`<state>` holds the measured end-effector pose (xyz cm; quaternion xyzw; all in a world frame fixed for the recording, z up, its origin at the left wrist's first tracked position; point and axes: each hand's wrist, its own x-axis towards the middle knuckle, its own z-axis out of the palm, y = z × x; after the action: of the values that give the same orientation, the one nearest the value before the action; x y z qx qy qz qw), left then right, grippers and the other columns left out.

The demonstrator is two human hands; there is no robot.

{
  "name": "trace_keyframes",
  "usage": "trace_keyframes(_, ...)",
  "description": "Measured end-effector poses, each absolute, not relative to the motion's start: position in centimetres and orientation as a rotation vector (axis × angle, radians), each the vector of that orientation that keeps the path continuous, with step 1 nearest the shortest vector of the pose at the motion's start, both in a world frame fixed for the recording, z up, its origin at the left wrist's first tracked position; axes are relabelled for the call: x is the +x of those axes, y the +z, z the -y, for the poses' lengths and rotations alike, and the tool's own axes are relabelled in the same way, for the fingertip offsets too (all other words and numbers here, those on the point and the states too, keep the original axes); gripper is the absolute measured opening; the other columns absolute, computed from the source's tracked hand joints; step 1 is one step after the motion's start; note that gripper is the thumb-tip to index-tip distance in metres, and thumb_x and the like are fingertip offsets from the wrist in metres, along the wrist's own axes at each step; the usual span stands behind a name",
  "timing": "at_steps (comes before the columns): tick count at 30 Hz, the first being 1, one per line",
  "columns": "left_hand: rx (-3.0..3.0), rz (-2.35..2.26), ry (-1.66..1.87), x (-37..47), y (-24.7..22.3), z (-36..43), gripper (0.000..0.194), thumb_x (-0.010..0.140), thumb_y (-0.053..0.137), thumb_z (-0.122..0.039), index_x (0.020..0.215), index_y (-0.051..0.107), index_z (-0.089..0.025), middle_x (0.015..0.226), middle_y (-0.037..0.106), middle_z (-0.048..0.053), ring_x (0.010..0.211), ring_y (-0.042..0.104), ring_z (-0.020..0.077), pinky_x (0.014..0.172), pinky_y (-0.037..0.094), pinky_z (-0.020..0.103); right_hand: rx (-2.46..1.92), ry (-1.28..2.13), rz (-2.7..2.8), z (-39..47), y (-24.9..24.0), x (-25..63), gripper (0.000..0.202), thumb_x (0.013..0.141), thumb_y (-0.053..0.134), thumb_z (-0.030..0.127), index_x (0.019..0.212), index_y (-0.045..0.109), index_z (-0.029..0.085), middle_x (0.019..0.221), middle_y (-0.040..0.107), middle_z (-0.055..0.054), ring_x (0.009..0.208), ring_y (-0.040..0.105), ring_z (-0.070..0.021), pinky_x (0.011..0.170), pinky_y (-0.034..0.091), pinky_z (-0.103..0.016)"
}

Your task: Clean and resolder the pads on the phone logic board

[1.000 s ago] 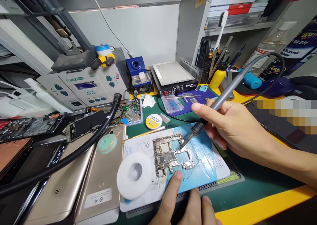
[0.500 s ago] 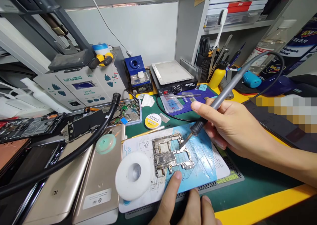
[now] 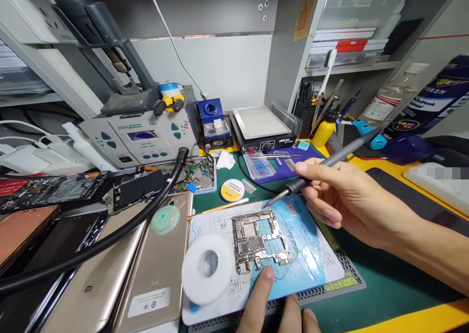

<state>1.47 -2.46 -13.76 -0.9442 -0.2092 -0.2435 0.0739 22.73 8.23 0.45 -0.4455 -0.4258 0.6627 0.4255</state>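
Note:
My right hand (image 3: 361,208) holds a soldering iron (image 3: 350,147) by its dark grip, like a pen. The iron's tip points down-left, just beyond the top edge of a phone circuit board (image 3: 252,245) and apart from it. The board lies flat on a blue and white mat (image 3: 311,255). My left hand (image 3: 258,301) comes in from the bottom with its index finger stretched out, the fingertip at the board's lower edge. Its other fingers are partly cut off. A thin dark wire curves near that fingertip. A white spool (image 3: 190,274) lies left of the board.
Gold phone backs (image 3: 146,274) lie on the left, crossed by a black hose (image 3: 120,228). Behind stand a hot-air station (image 3: 142,140), a blue soldering stand (image 3: 209,109) and a heating plate (image 3: 262,122). A round tin (image 3: 232,189) sits behind the mat. Bottles stand at the back right.
The soldering iron's tip has lifted off the middle of the board and moved to beyond its top edge. My left index finger stays by the board's lower edge. The camera view has shifted.

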Motion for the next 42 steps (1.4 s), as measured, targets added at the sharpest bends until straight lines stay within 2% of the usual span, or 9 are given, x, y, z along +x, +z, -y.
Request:
trace_keyframes(3,-2.922,0.708,-0.707,1.8,-14.4,1.8,0.035,0.102,0.062,-0.043,0.126,0.065,-0.018,0.132,0.065,0.008,0.115,0.067,0.0245,0.098,0.060,0.045,-1.124,1.665,1.029,-8.3,0.2,22.7,0.031,0.071,0.093,0.037,0.066,0.070,0.017,0.043,0.057,0.004,0.034,0.049,-0.0068,0.034,0.040,-0.014)
trace_keyframes(7,-3.044,0.967,-0.653,2.4,-14.6,2.3,0.037,0.109,0.047,-0.042,0.123,0.066,-0.014,0.126,0.066,0.007,0.120,0.066,0.0262,0.099,0.060,0.045,-1.199,1.738,1.125,-8.4,0.0,22.8,0.053,0.081,0.084,0.052,0.049,0.063,0.014,0.032,0.048,0.001,0.027,0.043,-0.0042,0.031,0.034,-0.012)
trace_keyframes(9,-3.075,1.178,-0.668,2.8,-14.6,2.5,0.034,0.107,0.051,-0.039,0.118,0.068,-0.012,0.125,0.069,0.008,0.121,0.069,0.0266,0.098,0.063,0.045,-1.178,1.751,1.104,-8.4,-0.2,22.7,0.047,0.081,0.084,0.050,0.055,0.067,0.015,0.036,0.055,0.000,0.026,0.044,-0.0056,0.029,0.036,-0.013)
trace_keyframes(11,-3.070,1.432,-0.726,3.1,-14.8,2.5,0.048,0.108,0.033,-0.031,0.105,0.073,-0.004,0.130,0.070,0.005,0.129,0.067,0.0287,0.094,0.060,0.038,-1.130,1.750,1.027,-8.4,-0.2,22.6,0.027,0.076,0.088,0.039,0.072,0.073,0.016,0.047,0.066,0.000,0.029,0.050,-0.0089,0.030,0.043,-0.017)
trace_keyframes(15,-2.940,1.857,-1.023,3.6,-15.2,2.1,0.091,0.080,-0.005,-0.035,0.082,0.078,0.002,0.140,0.063,-0.005,0.126,0.053,0.0290,0.074,0.037,0.026,-1.102,1.784,0.957,-8.3,0.0,22.6,0.017,0.071,0.083,0.027,0.081,0.075,0.016,0.051,0.069,0.000,0.031,0.056,-0.0117,0.030,0.046,-0.018)
trace_keyframes(23,-3.199,1.081,-0.808,3.4,-16.6,0.8,0.064,0.099,0.020,-0.039,0.128,0.073,-0.017,0.150,0.059,-0.005,0.147,0.037,0.0348,0.093,0.051,0.049,-1.157,1.805,0.889,-8.3,0.2,22.7,0.013,0.065,0.076,0.021,0.076,0.073,0.017,0.048,0.065,0.001,0.030,0.052,-0.0102,0.030,0.043,-0.017)
trace_keyframes(27,-3.175,0.834,-0.710,3.6,-17.2,-0.7,0.058,0.110,0.021,-0.043,0.128,0.068,-0.014,0.140,0.065,0.005,0.149,0.048,0.0351,0.111,0.052,0.058,-1.194,1.802,0.879,-8.3,0.2,22.8,0.014,0.063,0.074,0.020,0.076,0.072,0.018,0.051,0.066,0.000,0.031,0.051,-0.0098,0.030,0.042,-0.017)
trace_keyframes(30,-3.117,0.742,-0.693,4.0,-17.5,-1.7,0.046,0.109,0.040,-0.047,0.126,0.066,-0.014,0.137,0.064,0.008,0.138,0.058,0.0320,0.113,0.053,0.055,-1.203,1.796,0.884,-8.3,0.3,22.7,0.015,0.063,0.074,0.021,0.077,0.072,0.018,0.051,0.066,0.000,0.031,0.050,-0.0099,0.030,0.043,-0.018)
trace_keyframes(42,-2.927,0.587,-0.790,5.6,-18.8,-2.7,0.037,0.106,0.051,-0.044,0.122,0.066,-0.014,0.126,0.066,0.006,0.119,0.067,0.0270,0.098,0.060,0.045,-1.214,1.792,0.877,-8.3,0.3,22.7,0.014,0.064,0.073,0.022,0.077,0.072,0.019,0.051,0.065,0.000,0.031,0.050,-0.0100,0.030,0.042,-0.018)
